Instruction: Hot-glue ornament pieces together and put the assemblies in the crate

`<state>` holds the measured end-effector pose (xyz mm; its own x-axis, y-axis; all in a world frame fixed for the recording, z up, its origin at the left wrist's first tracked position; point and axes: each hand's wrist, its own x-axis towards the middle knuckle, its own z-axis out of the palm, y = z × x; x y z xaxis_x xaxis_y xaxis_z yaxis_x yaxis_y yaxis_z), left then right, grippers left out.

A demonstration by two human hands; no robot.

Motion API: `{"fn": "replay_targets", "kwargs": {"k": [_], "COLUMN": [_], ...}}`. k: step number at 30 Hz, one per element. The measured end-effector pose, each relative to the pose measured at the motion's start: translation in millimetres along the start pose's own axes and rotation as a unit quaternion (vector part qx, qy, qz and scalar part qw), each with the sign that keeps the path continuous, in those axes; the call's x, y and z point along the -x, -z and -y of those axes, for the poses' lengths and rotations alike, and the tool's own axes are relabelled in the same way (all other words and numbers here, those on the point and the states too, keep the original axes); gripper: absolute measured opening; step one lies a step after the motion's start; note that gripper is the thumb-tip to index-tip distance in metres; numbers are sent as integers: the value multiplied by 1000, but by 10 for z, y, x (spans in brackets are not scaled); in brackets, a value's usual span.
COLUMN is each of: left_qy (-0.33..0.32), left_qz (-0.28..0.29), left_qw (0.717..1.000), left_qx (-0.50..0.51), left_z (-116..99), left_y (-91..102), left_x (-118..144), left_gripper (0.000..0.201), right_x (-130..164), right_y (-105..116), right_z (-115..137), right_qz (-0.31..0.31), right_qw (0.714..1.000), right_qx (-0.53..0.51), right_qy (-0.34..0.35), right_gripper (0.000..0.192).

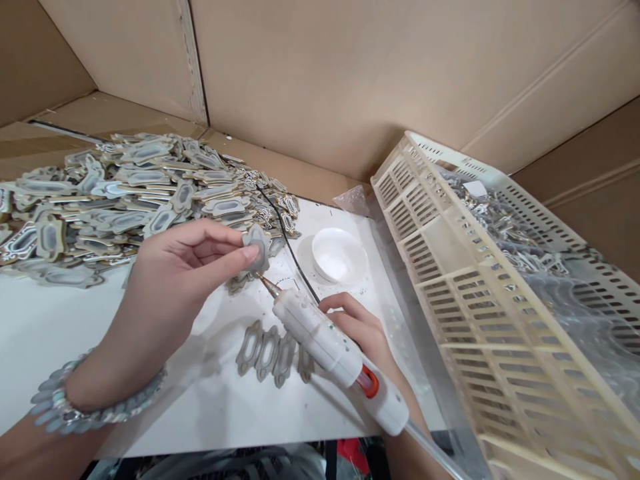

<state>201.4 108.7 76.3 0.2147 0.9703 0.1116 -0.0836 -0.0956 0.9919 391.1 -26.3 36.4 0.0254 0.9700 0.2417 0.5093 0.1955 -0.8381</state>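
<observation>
My left hand [175,280] pinches a small grey frame-shaped plate [256,247] between thumb and fingers, above the table. My right hand [363,327] grips a white hot glue gun [323,340] with an orange trigger; the gun's body partly hides the fingers. Its metal nozzle points up and left, close to the lower edge of the plate; whether they touch I cannot tell. A clear glue stick [433,450] sticks out of the gun's rear. Below the gun, several similar plates [267,353] lie side by side on the white table [210,413].
A large heap of the same plates [145,180] covers the back left. A white bowl [340,255] stands behind the gun, beside a black cord [283,227]. A cream plastic crate [440,267] with metal-looking pieces and clear plastic is at right. Cardboard walls [325,80] enclose the back.
</observation>
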Motion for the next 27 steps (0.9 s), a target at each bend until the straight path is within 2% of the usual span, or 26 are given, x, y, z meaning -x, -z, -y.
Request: {"fn": "replay_targets", "kwargs": {"k": [6, 20, 27], "left_qy": [0, 8, -15], "left_qz": [8, 43, 46], "left_qw": [1000, 998, 997], "left_qx": [16, 48, 59], "left_z": [3, -42, -35], "left_y": [3, -10, -15], "left_x": [15, 45, 46], "left_gripper": [16, 11, 12], "right_x": [-8, -2, -5], "right_y": [15, 27, 32], "right_z": [7, -59, -13], "right_qz": [9, 19, 9], "right_qw": [1000, 999, 999], "right_qx": [-13, -29, -17], "right_qy": [-7, -13, -37], "right_gripper": [9, 17, 17]}}
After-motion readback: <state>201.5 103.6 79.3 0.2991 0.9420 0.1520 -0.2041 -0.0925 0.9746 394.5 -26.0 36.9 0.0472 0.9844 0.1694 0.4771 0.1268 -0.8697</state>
